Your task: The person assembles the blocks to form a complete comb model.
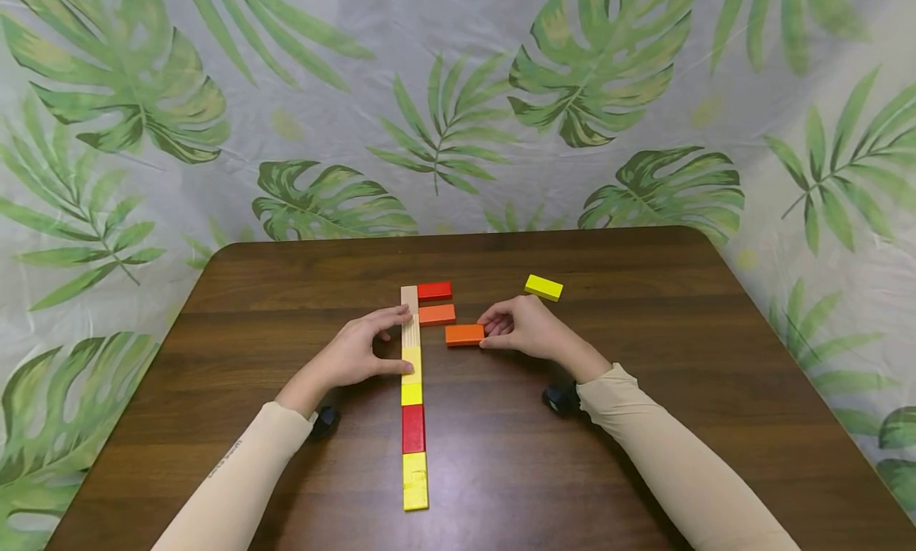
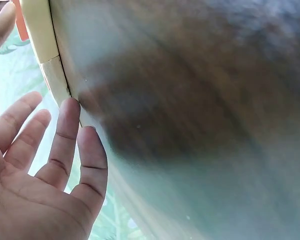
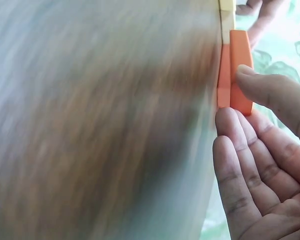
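A straight column of wooden blocks runs down the middle of the table: plain wood (image 1: pixel 409 296) at the far end, then yellow (image 1: pixel 412 394), red (image 1: pixel 413 429) and yellow (image 1: pixel 415 495) nearer. My left hand (image 1: pixel 355 350) touches its left side, fingertips at the plain wood and thumb at a yellow block; in the left wrist view those fingers are extended. My right hand (image 1: pixel 528 326) pinches an orange block (image 1: pixel 465 335) between thumb and fingers, its left end apart from the column. Beyond it, a red block (image 1: pixel 434 291) and another orange block (image 1: pixel 437 316) stick out rightward from the column.
A loose yellow block (image 1: pixel 544 288) lies beyond my right hand. The dark brown table (image 1: pixel 272 487) has rounded far corners. A leaf-patterned cloth (image 1: pixel 458 98) hangs behind it. Dark wrist devices (image 1: pixel 560 400) show under both sleeves.
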Demonstrator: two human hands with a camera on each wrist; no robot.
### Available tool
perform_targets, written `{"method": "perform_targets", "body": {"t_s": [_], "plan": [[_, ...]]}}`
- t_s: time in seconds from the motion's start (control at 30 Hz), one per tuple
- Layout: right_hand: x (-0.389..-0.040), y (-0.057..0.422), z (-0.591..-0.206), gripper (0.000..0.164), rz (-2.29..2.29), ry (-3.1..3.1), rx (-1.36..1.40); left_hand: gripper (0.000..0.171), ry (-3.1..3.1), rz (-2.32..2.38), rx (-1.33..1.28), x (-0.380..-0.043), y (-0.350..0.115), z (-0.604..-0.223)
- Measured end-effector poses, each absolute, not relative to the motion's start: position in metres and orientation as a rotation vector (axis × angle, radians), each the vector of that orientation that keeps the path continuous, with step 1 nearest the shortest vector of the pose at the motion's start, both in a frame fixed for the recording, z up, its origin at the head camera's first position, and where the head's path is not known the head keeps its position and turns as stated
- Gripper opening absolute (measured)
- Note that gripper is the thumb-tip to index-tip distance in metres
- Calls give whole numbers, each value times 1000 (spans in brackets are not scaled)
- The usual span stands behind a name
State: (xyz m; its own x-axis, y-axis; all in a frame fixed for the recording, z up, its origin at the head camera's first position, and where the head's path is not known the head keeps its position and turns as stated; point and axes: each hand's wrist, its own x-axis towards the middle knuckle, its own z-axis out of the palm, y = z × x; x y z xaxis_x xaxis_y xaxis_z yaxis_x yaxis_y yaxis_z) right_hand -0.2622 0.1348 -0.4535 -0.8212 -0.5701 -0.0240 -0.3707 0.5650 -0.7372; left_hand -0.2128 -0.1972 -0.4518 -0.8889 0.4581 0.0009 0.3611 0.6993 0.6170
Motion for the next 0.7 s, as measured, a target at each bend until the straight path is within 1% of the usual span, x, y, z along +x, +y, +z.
{"method": "perform_targets", "body": {"t_s": [0.17,0.4,0.7], "plan": [[-262,125,-454,30,-1100,2547,-800,84,2750,922,672,-212,-198,-453],[-262,115,-456,28,-1090,2541,-822,78,2765,879,674,-209,-198,-454],[-261,106,-456,27,-1062,2542,-841,77,2763,864,669,-209,-198,-454]]}}
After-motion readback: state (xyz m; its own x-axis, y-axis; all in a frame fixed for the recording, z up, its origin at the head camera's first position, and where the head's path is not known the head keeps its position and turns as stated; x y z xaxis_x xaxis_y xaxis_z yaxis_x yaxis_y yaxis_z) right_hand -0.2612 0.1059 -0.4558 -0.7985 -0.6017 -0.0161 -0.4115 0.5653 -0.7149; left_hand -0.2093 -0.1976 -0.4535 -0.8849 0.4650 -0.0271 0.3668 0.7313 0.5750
